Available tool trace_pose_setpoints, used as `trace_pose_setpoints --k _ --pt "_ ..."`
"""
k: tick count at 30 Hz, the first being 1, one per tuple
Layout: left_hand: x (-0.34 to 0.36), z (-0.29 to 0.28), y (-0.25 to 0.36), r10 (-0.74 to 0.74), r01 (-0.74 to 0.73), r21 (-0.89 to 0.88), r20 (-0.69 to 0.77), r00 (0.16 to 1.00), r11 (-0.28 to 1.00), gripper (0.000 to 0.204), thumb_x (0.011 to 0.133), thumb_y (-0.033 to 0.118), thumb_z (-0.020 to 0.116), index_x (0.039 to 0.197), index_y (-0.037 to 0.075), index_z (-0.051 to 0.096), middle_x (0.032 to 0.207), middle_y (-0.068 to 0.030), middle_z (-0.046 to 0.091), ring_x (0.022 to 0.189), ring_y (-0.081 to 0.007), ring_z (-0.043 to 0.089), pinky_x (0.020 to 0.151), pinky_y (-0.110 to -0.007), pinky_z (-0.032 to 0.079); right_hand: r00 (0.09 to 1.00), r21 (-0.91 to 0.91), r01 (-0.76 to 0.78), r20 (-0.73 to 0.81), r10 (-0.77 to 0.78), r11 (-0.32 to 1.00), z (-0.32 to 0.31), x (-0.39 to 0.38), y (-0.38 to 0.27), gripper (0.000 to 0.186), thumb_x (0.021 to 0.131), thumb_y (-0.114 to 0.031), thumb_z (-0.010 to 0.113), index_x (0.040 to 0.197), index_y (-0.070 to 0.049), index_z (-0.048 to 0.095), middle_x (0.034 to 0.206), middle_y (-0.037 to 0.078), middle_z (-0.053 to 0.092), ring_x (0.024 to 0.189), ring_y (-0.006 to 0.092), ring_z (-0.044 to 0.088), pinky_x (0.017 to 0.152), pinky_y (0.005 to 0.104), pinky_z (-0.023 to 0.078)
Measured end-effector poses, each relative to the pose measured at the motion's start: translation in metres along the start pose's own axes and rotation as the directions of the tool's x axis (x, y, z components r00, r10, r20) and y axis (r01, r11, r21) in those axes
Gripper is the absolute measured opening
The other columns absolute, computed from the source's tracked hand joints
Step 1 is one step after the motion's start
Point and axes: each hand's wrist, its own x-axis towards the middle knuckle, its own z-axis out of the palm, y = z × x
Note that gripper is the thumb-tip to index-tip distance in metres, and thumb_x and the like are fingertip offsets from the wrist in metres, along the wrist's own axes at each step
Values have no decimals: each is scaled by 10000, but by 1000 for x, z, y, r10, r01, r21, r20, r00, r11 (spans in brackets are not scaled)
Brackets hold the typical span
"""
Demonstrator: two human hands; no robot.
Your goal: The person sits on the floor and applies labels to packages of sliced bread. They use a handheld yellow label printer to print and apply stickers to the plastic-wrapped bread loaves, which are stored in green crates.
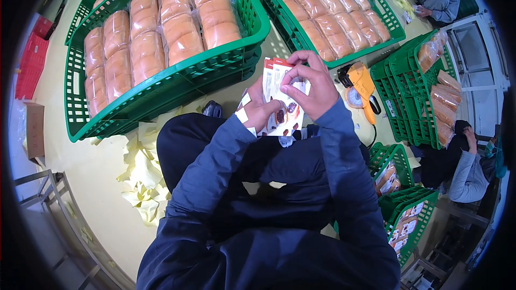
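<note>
Right hand (317, 90) partly hides the cards (289, 121) — fine print (275, 87) too small to read

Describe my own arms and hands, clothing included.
Both hands are bare, with no gloves: the left hand and the right hand. The left sleeve and right sleeve are long, dark blue and plain, wrinkled along the forearms and reaching about to the wrists. White strips show beside the left hand; I cannot tell whether they are stuck to it.
</note>
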Motion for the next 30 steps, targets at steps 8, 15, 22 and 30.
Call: trace_pose_setpoints --k 8,15,22,30 --pt "3 1 -3 83 -73 99 -101 991 992 548 733 -73 578 1247 -18 395 1110 -143 591 1008 -204 599 855 -326 481 848 609 -320 -157 506 726 34 -19 11 541 731 -55 731 1177 18 433 1083 123 571 994 175 574 811 300 472" --pt "9 -6 -4 175 -192 -75 -188 966 979 500 776 -87 457 1256 -10 342 1074 -213 588 981 -308 626 847 -385 498 738 806 -325 -112 666 495 34 -32 42 368 814 -12 627 1152 57 499 1057 152 630 915 152 621 779 269 490" --pt "11 -15 -11 158 -177 -88 -194 968 980 552 771 -140 410 1288 27 312 1085 -190 552 953 -261 619 798 -344 521 614 476 -444 -455 645 759 45 -36 77 457 733 -66 719 1142 23 535 1073 148 574 934 218 557 833 325 458" --pt "10 -6 -35 325 -211 651 -59 944 729 417 783 -18 516 1187 37 430 957 -174 587 870 -335 611 737 -394 500 997 364 -64 -6 71 929 25 -10 -34 132 770 -26 640 898 -16 672 879 83 597 829 204 587 758 291 443"
